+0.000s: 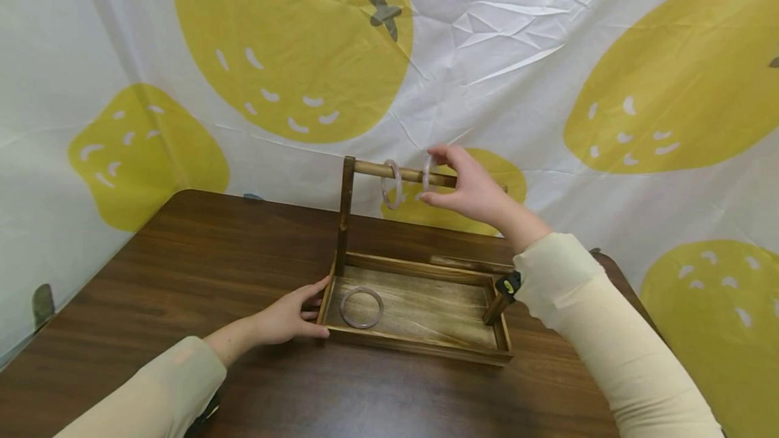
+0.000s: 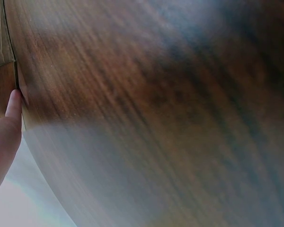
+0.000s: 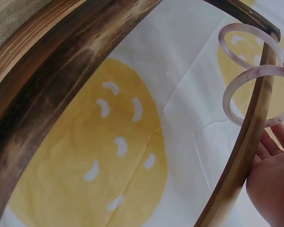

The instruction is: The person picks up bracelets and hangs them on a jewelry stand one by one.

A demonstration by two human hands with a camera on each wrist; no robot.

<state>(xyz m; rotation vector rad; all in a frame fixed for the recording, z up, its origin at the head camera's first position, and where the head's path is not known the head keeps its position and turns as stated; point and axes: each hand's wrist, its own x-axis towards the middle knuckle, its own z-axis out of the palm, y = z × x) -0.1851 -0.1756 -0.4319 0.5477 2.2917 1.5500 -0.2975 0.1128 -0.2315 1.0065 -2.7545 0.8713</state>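
A brown wooden tray stands on the table with a handle bar raised over it. My left hand grips the tray's left end, thumb at the front corner and the other fingers along the side. Up at the bar, my right hand pinches a pale lilac bangle between thumb and fingers; the bar passes through this ring. To its left a second bangle hangs around the bar. A third bangle lies flat inside the tray, near the left end.
The dark wooden table reaches back to a white cloth printed with large yellow fruit. A left post and a right post, partly hidden by my right forearm, rise from the tray.
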